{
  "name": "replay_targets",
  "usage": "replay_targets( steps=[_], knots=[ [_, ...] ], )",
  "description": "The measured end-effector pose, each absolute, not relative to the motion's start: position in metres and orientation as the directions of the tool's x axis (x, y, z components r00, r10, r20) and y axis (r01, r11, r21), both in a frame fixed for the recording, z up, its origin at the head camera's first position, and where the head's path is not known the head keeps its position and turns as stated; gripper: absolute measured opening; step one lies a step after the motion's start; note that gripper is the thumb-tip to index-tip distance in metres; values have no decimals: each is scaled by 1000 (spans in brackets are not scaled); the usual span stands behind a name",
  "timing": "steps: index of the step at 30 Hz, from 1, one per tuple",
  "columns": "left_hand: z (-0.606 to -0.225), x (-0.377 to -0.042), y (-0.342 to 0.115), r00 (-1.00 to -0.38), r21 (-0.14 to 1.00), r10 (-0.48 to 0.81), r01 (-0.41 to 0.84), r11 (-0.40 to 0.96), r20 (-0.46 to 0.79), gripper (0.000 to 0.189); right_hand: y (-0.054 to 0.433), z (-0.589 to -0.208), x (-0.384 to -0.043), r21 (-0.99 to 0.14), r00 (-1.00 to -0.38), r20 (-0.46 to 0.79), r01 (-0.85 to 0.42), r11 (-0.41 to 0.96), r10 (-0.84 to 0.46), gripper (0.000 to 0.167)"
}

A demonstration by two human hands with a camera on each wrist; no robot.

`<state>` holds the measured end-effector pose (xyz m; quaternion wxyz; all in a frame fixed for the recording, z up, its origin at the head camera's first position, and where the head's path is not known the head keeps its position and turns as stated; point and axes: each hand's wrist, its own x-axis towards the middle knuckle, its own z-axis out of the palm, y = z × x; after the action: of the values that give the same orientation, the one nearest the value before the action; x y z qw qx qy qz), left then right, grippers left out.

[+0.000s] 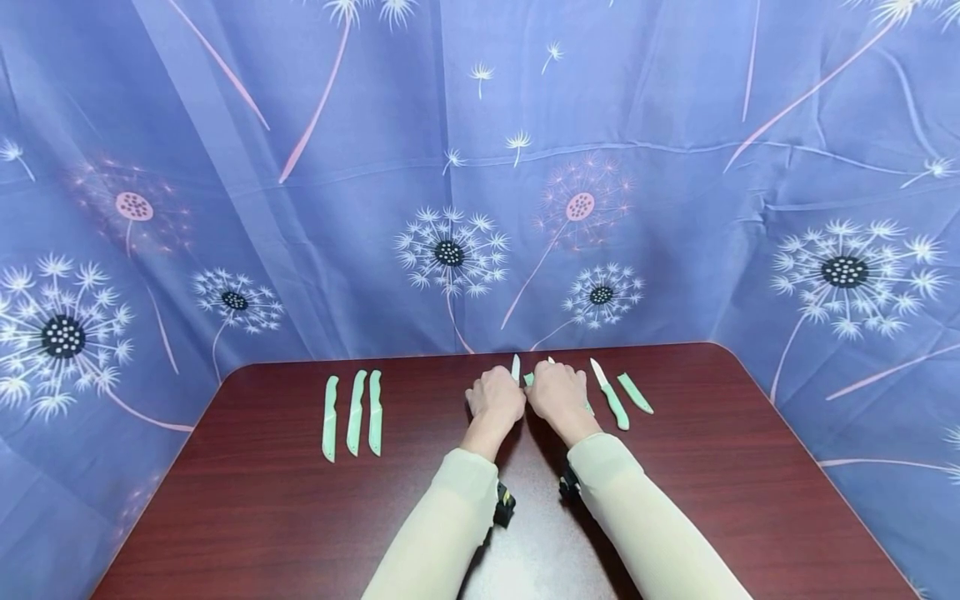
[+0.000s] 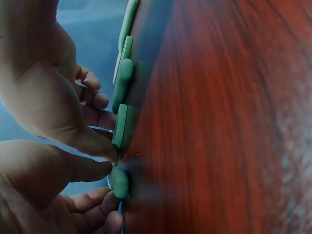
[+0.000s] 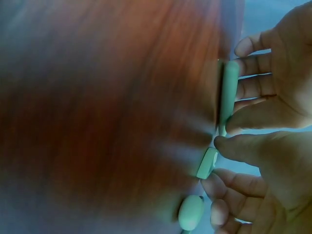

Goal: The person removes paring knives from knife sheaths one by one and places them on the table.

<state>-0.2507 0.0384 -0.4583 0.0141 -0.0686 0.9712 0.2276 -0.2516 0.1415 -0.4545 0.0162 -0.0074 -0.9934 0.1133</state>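
My left hand (image 1: 497, 396) pinches the light green handle of a paring knife (image 2: 119, 183) at the table's far side, its pale blade pointing away. Right beside it, my right hand (image 1: 558, 396) pinches a light green knife sheath (image 3: 207, 163) between thumb and fingers. The right hand hides much of that sheath in the head view. Under and just right of this hand lies another green-handled knife (image 3: 191, 212). Farther right are a bare-bladed knife (image 1: 617, 408) and a loose green sheath (image 1: 636, 393).
On the left of the dark red wooden table (image 1: 247, 500) lie three green knives in their sheaths (image 1: 356, 412), roughly parallel. A blue curtain with dandelion prints (image 1: 360, 275) hangs along the table's far edge and sides.
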Motion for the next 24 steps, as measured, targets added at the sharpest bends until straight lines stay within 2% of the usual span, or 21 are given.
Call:
replay_targets(
  steps=[7,24],
  knots=[
    [-459,-251,39,-992,441,-115,-128,888,-56,35,142,-454,-252,-211,-999,28,15,977,21,30],
    [-457,-249,38,-991,431,-114,-133,892,-71,32,145,-452,-251,-213,-1000,23,6,977,11,31]
  ],
)
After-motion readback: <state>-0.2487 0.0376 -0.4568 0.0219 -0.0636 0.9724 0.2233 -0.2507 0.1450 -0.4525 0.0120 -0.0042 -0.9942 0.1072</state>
